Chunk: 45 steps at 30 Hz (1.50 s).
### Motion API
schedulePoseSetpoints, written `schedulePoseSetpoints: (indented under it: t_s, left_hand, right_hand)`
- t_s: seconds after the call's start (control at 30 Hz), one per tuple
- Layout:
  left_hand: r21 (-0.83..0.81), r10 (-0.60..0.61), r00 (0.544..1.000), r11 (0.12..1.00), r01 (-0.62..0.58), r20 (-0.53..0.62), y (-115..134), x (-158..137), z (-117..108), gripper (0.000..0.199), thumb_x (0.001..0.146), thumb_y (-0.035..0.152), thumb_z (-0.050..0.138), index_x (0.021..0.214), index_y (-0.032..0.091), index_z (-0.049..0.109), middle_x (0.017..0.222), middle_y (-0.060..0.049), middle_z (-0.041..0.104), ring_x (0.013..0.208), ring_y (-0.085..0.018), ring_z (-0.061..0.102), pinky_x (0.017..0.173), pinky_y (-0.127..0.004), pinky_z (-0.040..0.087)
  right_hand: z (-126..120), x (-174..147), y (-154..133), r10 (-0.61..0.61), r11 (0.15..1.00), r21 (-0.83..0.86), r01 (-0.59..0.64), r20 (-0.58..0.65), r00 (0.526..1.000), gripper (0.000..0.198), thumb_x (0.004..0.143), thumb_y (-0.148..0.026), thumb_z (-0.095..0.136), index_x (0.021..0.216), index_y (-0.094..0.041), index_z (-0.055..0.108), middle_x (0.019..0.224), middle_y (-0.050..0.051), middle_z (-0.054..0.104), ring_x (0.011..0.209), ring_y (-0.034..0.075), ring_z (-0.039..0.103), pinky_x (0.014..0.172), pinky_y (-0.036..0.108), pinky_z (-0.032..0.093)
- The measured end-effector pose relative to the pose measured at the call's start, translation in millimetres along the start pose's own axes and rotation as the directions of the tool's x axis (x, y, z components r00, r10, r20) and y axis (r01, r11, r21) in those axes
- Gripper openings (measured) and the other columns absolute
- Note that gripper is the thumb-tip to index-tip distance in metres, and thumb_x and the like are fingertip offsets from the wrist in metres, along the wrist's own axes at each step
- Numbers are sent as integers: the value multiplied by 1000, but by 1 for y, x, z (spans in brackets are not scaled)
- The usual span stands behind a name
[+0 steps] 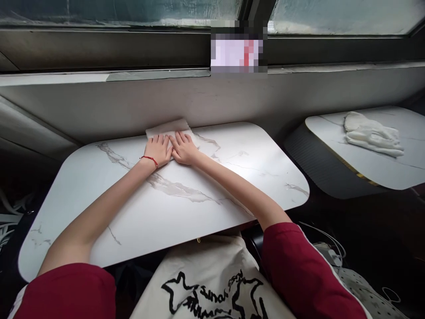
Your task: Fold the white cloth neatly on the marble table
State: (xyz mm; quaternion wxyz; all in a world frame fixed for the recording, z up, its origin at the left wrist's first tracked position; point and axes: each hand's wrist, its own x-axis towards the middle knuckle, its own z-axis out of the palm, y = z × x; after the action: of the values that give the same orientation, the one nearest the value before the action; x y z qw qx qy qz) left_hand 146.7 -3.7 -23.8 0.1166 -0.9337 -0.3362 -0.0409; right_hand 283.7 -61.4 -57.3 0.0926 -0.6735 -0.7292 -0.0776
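A white cloth (168, 127) lies at the far edge of a white marble-patterned table (206, 221), partly up against the wall. My left hand (158, 149) rests flat on the cloth, fingers stretched forward, with a red cord bracelet at its wrist. Beside it, my right hand (183, 148) also presses flat on the cloth, its fingers a little spread. The two hands touch or nearly touch at the thumbs. Both palms hide the near part of the cloth.
To the right stands a second marble-patterned table (332, 137) with a crumpled white cloth (373, 134) on it. A wall (133, 99) and window ledge run behind the tables. White cables (335, 243) hang at the lower right, near a dotted fabric (363, 290).
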Motion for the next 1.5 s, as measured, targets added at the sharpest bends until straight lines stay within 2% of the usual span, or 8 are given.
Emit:
schedulePoseSetpoints:
  t_s: [0.23, 0.4, 0.53, 0.73, 0.87, 1.0, 1.27, 1.5]
  left_hand:
    - [10, 28, 999, 1000, -27, -43, 19, -78, -16, 63, 97, 38, 28, 141, 0, 54, 125, -27, 63, 113, -40, 57, 91, -50, 47]
    - [113, 53, 996, 992, -61, 68, 50, -156, -40, 60, 97, 29, 26, 133, -6, 60, 111, -31, 67, 99, -40, 63, 78, -50, 52]
    - [128, 23, 998, 991, -30, 55, 47, -194, -43, 64, 98, 35, 28, 137, -9, 56, 121, -35, 63, 105, -43, 64, 79, -52, 54]
    - [104, -180, 980, 980, 170, 89, -3, -142, -25, 67, 97, 33, 23, 140, -12, 47, 132, -39, 56, 122, -49, 58, 88, -55, 51]
    - [17, -281, 959, 960, 280, 26, -48, -80, 0, 67, 94, 32, 27, 144, -10, 42, 141, -37, 51, 133, -47, 50, 100, -57, 45]
    - [-53, -355, 935, 933, 355, 11, -78, -33, 20, 62, 90, 32, 35, 139, -6, 47, 139, -33, 52, 134, -46, 47, 105, -57, 41]
    - [-87, -355, 933, 933, 350, -56, -93, -16, 36, 51, 87, 32, 42, 127, 1, 53, 129, -28, 55, 129, -44, 48, 101, -56, 41]
    - [-187, -412, 907, 901, 391, -85, -96, -19, 46, 60, 88, 34, 42, 138, 2, 46, 146, -29, 46, 140, -45, 38, 110, -61, 31]
  right_hand:
    - [-38, -45, -10, -312, 950, 18, 312, -9, 950, 55, 97, -46, 41, 133, -7, 56, 128, 23, 56, 112, 36, 50, 95, 51, 39]
    - [-58, -92, -43, -520, 851, 76, 520, -11, 854, 50, 94, -47, 49, 128, -11, 59, 123, 19, 61, 112, 34, 52, 91, 48, 43]
    - [-46, -113, -76, -615, 787, -21, 617, -106, 781, 54, 100, -37, 33, 135, -2, 54, 141, 23, 55, 128, 34, 51, 102, 47, 41]
    - [-10, -29, -77, -574, 818, 7, 575, -49, 817, 65, 102, -40, 33, 151, 2, 33, 165, 26, 23, 155, 33, 21, 126, 47, 18]
    - [10, 56, -59, -528, 847, 72, 527, -18, 849, 66, 104, -42, 35, 155, -2, 28, 166, 23, 21, 156, 31, 20, 127, 46, 19]
    - [25, 107, -40, -483, 863, 151, 482, -36, 875, 62, 105, -41, 35, 155, -5, 31, 165, 19, 29, 154, 28, 26, 125, 43, 25]
    - [49, 125, -25, -509, 776, 314, 548, -201, 837, 57, 104, -44, 27, 151, -16, 39, 159, 13, 43, 147, 31, 39, 118, 55, 31]
    - [40, 121, -35, -436, 818, 341, 463, -158, 886, 54, 101, -36, 37, 149, -12, 43, 159, 12, 44, 148, 28, 38, 119, 49, 33]
